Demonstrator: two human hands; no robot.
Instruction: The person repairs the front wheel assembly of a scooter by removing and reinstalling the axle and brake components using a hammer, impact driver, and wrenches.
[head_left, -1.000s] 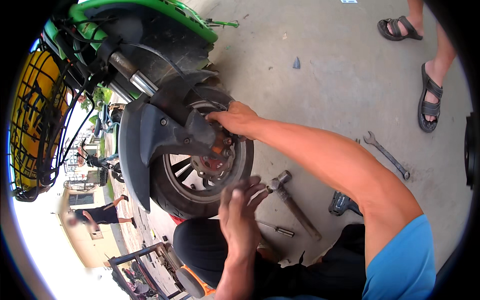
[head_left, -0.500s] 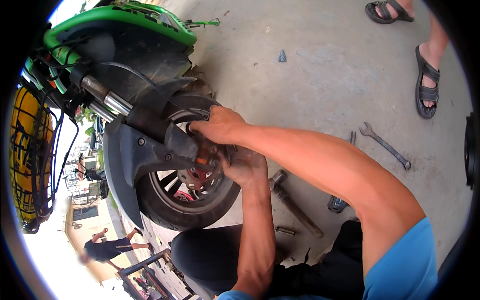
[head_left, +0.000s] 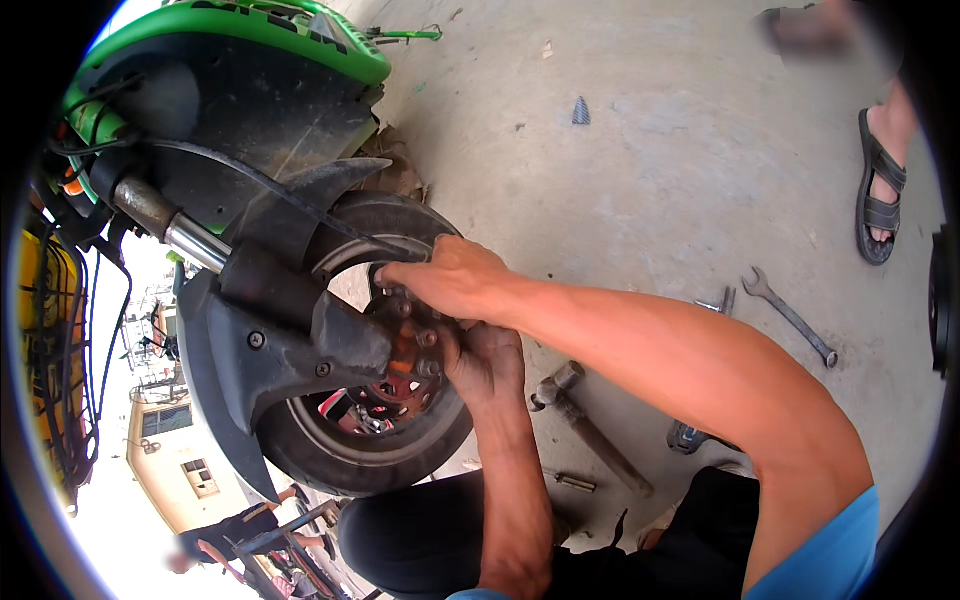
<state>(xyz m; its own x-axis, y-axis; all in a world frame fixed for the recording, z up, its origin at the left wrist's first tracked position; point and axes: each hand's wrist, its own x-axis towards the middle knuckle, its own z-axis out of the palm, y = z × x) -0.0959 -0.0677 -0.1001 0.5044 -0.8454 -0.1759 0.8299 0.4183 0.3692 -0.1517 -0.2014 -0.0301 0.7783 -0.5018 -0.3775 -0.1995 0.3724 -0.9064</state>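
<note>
The right hand [head_left: 455,275] is bent over the wheel [head_left: 420,455], its fingers curled inward with the tips at the upper end of the orange brake caliper [head_left: 403,345]; whether they grip anything cannot be told. Just below them, the left hand [head_left: 490,360] has its thumb beside the caliper's bolts, seemingly touching, while its other fingers are largely hidden behind the right hand, so their closure cannot be told either. The caliper sits immediately left of that thumb, with the brake disc [head_left: 415,395] below it. Left of both hands' fingers is the grey fender [head_left: 240,370]; to their lower right lies a hammer [head_left: 600,440].
</note>
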